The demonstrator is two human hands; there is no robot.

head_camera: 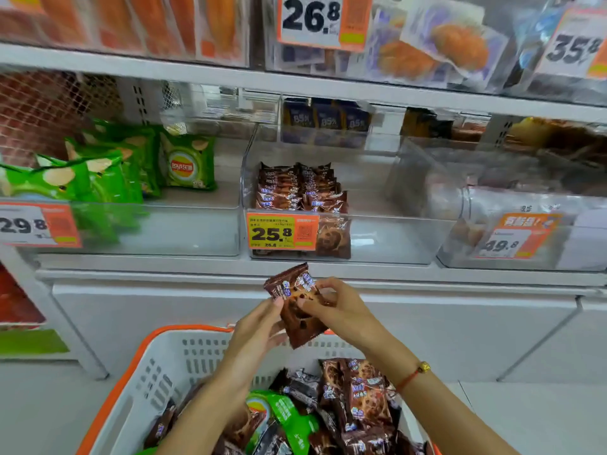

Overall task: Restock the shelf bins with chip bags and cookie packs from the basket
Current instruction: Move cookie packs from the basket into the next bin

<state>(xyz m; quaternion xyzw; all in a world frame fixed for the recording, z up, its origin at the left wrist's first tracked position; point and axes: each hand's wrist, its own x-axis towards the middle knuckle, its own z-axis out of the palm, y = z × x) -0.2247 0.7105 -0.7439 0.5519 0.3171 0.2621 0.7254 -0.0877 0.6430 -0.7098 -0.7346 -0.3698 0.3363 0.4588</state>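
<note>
A brown cookie pack (295, 307) is held up above the basket (154, 366), just below the shelf edge. My left hand (259, 326) grips its left side and my right hand (338, 307) pinches its right side. The white basket with an orange rim holds more brown cookie packs (364, 399) and a green chip bag (289, 418). On the shelf, a clear middle bin (394, 238) has stacked brown cookie packs (302, 188) at its left side. The clear left bin (184, 231) holds green chip bags (108, 169).
Price tags read 25.8 (282, 233) on the middle bin and 29.8 (36, 226) on the left bin. A third clear bin (525, 231) stands at the right. An upper shelf (295, 80) carries orange and purple packs. White cabinet fronts (460, 330) lie below the bins.
</note>
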